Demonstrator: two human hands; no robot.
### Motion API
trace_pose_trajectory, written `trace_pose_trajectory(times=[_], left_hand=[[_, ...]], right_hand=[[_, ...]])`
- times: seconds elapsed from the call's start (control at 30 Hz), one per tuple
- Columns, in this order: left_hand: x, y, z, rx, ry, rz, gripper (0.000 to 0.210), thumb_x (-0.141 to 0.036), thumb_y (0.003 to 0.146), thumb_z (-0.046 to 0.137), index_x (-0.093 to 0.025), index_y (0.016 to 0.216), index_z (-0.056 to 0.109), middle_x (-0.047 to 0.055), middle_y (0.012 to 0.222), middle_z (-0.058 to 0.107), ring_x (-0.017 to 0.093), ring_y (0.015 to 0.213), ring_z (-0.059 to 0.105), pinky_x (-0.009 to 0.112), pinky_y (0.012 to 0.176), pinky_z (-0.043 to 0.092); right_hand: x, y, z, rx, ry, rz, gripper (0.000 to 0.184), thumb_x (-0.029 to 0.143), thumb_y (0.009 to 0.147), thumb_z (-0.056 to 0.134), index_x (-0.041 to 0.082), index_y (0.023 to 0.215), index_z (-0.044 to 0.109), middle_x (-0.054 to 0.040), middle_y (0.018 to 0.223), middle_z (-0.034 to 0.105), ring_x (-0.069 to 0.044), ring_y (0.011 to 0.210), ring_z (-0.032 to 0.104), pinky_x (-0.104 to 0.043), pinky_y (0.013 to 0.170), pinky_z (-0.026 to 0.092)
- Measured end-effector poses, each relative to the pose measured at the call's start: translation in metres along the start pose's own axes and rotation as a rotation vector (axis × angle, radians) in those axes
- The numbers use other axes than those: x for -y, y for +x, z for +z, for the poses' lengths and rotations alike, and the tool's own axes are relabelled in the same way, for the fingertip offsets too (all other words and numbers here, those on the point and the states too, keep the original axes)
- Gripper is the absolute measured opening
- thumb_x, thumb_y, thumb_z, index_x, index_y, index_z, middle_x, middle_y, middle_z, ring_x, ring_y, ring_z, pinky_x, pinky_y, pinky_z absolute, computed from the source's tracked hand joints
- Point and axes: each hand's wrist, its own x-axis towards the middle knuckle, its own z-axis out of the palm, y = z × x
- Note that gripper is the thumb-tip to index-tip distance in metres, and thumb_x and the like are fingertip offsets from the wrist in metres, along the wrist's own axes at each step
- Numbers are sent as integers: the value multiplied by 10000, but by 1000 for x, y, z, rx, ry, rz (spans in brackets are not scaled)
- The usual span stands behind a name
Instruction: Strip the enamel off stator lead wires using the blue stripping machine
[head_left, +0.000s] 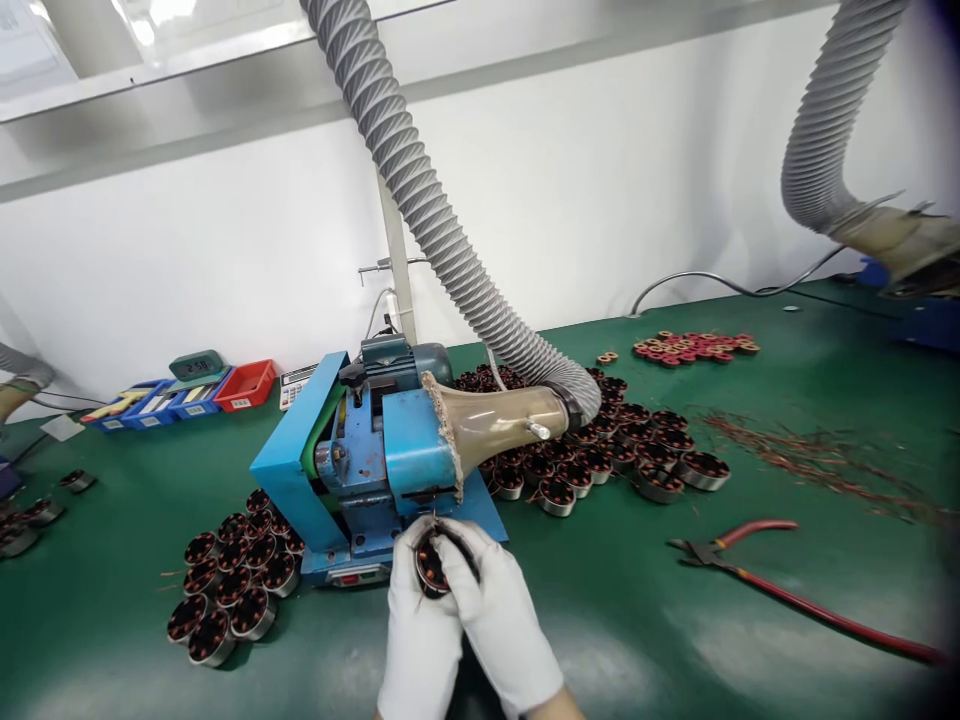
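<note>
A round motor stator, dark inside with copper windings, is held between my two white-gloved hands. My left hand wraps its left side. My right hand grips its right side, with fingers reaching over the open face. Wire ends stick up from the stator towards the front of the blue belt-driven machine; whether they touch it I cannot tell. A tan, translucent suction hood is fixed to the machine's right side and leads into a grey corrugated hose.
Several stators stand left of the machine, and a larger group is on its right. Red-handled cutting pliers lie at the right, below loose copper wire scraps. Red rings, a red bin and a calculator sit further back.
</note>
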Motion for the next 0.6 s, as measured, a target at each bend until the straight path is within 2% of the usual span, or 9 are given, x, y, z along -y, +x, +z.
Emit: trace_pose_trajectory(times=[0.17, 0.3, 0.4, 0.6], left_hand=[[2, 19, 8, -54, 5, 52, 364, -156, 663, 624, -193, 1020, 562, 85, 1055, 637, 219, 985, 602, 343, 911, 440], [3, 24, 10, -64, 70, 80, 312, -170, 697, 596, -192, 1007, 568, 85, 1034, 636, 211, 976, 602, 346, 908, 441], [4, 28, 11, -84, 119, 81, 333, -161, 664, 622, -193, 992, 576, 84, 1022, 635, 215, 966, 604, 350, 906, 442], [-5, 18, 8, -53, 123, 66, 345, -166, 654, 617, -189, 994, 564, 88, 1008, 639, 212, 934, 615, 332, 858, 470]], right_hand=[[-4, 21, 4, 1, 6, 13, 259, 290, 824, 451, 176, 872, 679, -100, 894, 693, -237, 832, 633, -351, 769, 479], [-4, 24, 3, 29, 38, 66, 300, 321, 823, 432, 160, 878, 679, -118, 920, 695, -249, 840, 632, -367, 781, 475], [-4, 25, 3, 35, 81, 73, 309, 334, 815, 422, 169, 849, 680, -105, 885, 704, -243, 810, 642, -354, 754, 488], [-3, 15, 2, 6, 66, 60, 292, 319, 818, 420, 174, 840, 673, -96, 866, 702, -226, 790, 647, -326, 733, 499]])
